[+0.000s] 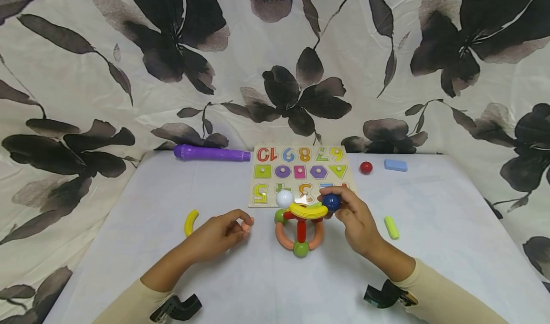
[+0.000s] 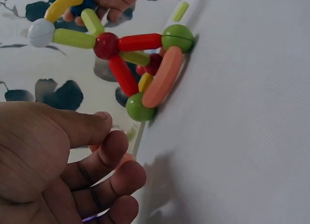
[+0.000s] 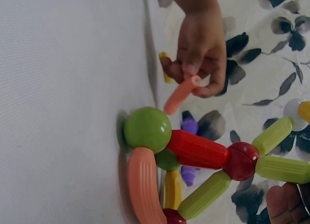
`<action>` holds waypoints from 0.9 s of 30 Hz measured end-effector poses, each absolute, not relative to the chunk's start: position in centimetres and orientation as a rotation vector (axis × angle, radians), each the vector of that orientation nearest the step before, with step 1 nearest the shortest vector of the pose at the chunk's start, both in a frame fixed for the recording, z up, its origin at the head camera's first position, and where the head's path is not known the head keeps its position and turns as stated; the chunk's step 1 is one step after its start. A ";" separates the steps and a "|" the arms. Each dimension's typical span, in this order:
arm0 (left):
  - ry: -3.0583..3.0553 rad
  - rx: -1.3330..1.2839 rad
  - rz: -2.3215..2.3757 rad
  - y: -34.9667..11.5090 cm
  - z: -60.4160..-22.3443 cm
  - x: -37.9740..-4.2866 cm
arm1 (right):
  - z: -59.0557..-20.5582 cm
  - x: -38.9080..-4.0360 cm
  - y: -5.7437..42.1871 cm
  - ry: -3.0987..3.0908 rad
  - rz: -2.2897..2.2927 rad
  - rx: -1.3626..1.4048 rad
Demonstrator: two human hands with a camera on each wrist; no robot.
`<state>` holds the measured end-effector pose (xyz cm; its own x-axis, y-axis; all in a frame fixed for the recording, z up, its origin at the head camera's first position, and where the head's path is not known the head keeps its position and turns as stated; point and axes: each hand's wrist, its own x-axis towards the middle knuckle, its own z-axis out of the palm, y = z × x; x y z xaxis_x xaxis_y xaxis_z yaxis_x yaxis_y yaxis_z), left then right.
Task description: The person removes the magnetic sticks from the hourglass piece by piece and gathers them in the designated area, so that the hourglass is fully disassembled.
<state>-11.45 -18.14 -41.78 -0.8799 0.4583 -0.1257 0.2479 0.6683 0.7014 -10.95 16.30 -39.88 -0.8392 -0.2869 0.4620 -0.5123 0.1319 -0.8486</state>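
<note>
A ball-and-stick toy structure [image 1: 301, 228] stands on the table, with green balls, red and lime sticks and curved salmon pieces at its base. A white ball [image 1: 285, 199], a yellow curved stick [image 1: 308, 212] and a dark blue ball [image 1: 331, 203] form its top. My right hand [image 1: 355, 221] grips the blue ball at the structure's right side. Left of the structure, my left hand [image 1: 221, 235] pinches a curved salmon stick [image 3: 181, 95] between thumb and fingers, apart from the structure. In the left wrist view, fingers mostly hide that stick.
Behind the structure lies a number-and-shape puzzle board [image 1: 290, 172], with a purple microphone-like toy [image 1: 212, 153] to its left. A loose yellow curved stick [image 1: 191, 222] lies near my left hand. Farther right are a red ball [image 1: 366, 167], a blue block [image 1: 396, 165] and a lime stick [image 1: 391, 227].
</note>
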 end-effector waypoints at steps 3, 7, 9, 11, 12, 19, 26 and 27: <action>2.583 0.556 1.011 -18.4 -42.3 -11.3 | -39.9 -11.0 16.3 -2.218 1.788 0.789; 2.576 0.572 0.977 -18.7 -42.7 -11.2 | -40.0 -10.9 16.3 -2.216 1.796 0.786; 2.573 0.575 0.961 -18.8 -42.7 -11.1 | -40.0 -10.9 16.4 -2.215 1.798 0.786; 2.574 0.572 0.953 -18.9 -42.8 -11.0 | -40.0 -10.9 16.4 -2.216 1.793 0.785; 2.581 0.574 0.946 -19.0 -42.8 -11.0 | -40.0 -10.9 16.4 -2.216 1.793 0.785; 2.642 0.558 0.874 -19.3 -42.7 -10.9 | -39.9 -10.9 16.3 -2.218 1.792 0.786; 2.667 0.550 0.873 -19.6 -42.6 -10.9 | -39.9 -11.0 16.3 -2.216 1.800 0.787; 2.688 0.542 0.878 -19.6 -42.6 -11.0 | -39.9 -11.0 16.3 -2.215 1.803 0.787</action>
